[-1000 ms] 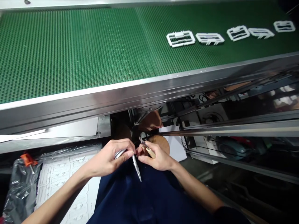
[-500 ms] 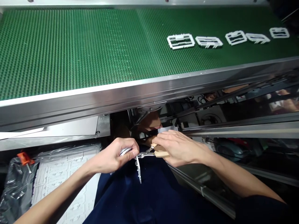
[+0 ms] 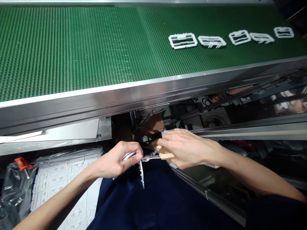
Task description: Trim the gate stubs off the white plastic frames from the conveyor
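Observation:
My left hand (image 3: 124, 159) is closed round a white plastic part (image 3: 142, 175), whose thin toothed edge hangs down beside my thumb. More white plastic shows between the fingers; whether it is one piece or several I cannot tell. In my right hand (image 3: 187, 148) is a pair of nippers (image 3: 165, 156) with pale orange handles. Their metal jaws reach to the white part next to my left thumb, and the tips are hidden there. Both hands are over my dark blue clothing, below the conveyor's front rail.
A green conveyor belt (image 3: 83, 54) crosses the top, with several white plastic frames (image 3: 183, 41) on its right side. Its metal rail (image 3: 144, 91) runs in front. At lower left are plastic-wrapped white parts (image 3: 64, 182) and an orange-handled tool (image 3: 23, 164). Metal beams stand at right.
The view has shifted slightly, so the belt and frames appear a little higher and further left. The nippers' handles look slightly further apart. Both hands keep their hold.

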{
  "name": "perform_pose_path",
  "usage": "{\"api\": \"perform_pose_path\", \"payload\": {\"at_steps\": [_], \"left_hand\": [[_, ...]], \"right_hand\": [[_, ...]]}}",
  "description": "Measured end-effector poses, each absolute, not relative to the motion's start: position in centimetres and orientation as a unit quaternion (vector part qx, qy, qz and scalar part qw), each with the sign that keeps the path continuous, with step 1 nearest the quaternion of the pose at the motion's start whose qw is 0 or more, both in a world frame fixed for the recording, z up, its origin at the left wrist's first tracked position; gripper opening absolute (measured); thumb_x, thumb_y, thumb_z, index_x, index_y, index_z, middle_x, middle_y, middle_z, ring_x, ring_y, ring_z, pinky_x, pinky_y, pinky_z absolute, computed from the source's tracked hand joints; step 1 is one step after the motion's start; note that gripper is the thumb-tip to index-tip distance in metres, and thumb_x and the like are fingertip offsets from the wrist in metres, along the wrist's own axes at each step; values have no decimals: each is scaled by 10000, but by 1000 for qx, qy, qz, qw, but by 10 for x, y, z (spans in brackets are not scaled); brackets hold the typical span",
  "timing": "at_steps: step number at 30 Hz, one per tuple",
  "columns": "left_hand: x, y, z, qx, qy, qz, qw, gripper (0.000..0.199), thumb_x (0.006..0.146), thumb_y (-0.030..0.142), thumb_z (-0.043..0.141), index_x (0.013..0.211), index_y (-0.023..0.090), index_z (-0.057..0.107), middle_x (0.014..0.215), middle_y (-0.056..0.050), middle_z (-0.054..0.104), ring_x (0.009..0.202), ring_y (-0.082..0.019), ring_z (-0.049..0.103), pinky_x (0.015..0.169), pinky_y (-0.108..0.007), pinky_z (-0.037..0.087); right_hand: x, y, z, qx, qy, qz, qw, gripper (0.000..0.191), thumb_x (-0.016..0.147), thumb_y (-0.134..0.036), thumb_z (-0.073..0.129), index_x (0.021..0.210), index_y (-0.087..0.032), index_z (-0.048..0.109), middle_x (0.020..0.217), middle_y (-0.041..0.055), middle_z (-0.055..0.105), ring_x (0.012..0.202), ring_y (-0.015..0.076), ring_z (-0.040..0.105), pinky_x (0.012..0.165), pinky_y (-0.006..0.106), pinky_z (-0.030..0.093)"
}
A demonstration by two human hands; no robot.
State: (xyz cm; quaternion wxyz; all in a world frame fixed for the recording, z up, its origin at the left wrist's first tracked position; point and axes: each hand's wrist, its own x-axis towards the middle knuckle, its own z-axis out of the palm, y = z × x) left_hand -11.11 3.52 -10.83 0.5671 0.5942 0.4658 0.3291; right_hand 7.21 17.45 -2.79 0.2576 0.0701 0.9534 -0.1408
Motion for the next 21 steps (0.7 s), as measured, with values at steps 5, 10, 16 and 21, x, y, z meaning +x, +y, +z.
{"api": "perform_pose_path", "payload": {"at_steps": [5,10,16,21], "left_hand": [[-110,36,-107,596,465,327,567,224,906,266,423,764,145,547,768,-27,557,693,-141,491,641,-259,396],[-109,36,-106,599,465,321,567,231,909,270,420,767,142,551,763,-25,554,687,-138,487,630,-255,390],[-108,36,-109,599,462,322,569,244,909,282,424,761,138,555,756,-22,553,685,-136,489,630,-253,389],[-108,35,-114,567,462,337,593,243,899,298,450,766,134,571,771,-33,562,693,-143,501,632,-264,393]], "right_hand": [[69,172,-29,59,952,-138,266,188,776,-270,486,915,-172,566,763,50,583,696,202,556,599,299,363],[67,172,-25,46,957,-109,264,150,777,-267,491,858,-169,570,761,61,583,682,201,553,602,307,347],[60,174,-23,34,954,-97,280,140,693,-187,519,814,-174,588,666,50,571,595,183,536,515,272,268],[58,183,-29,34,938,-149,312,91,670,-188,514,734,-184,579,563,12,531,471,131,453,456,252,188]]}}
